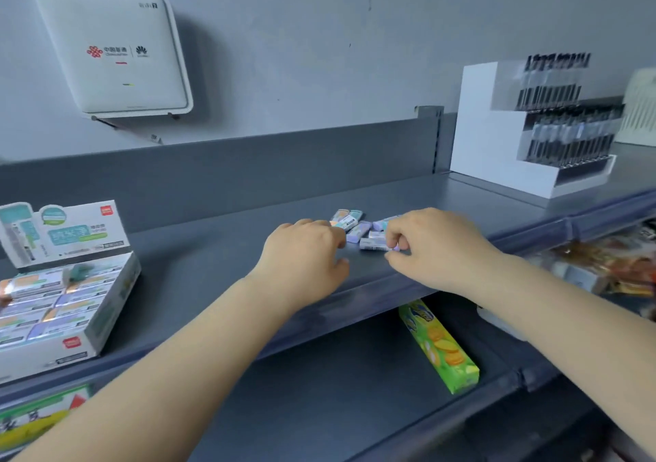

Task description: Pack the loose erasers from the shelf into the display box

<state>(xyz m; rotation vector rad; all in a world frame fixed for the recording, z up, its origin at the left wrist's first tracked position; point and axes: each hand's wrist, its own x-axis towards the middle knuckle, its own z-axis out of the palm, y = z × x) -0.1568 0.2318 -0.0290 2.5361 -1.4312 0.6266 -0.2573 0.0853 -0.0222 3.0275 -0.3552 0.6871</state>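
In the head view, a small heap of loose pastel erasers in printed paper sleeves (358, 227) lies on the dark grey metal shelf (213, 248), a little back from its front lip and towards the middle, and both of the person's bare arms reach over that lip to it. The right hand (436, 248) pinches the nearest white-sleeved eraser (374, 244) between thumb and curled fingers, a narrow grip that suits so small and flat a block. The left hand (305, 252) rests palm down at the left edge of the heap with its fingers loosely bent, its fingertips against a lilac eraser (356, 231); whether it has hold of anything cannot be told, but it seems placed to gather or steady the pile. The white cardboard display box with its printed upright back card (106, 305) stands at the left end of the same shelf, well apart from the heap, angled towards the person and largely filled with rows of erasers, so each pick must be carried leftwards. Several erasers remain loose, so the packing looks unfinished. A green biscuit carton (440, 348) lies on the lower shelf, and a white tiered pen stand (497, 142) sits far right.
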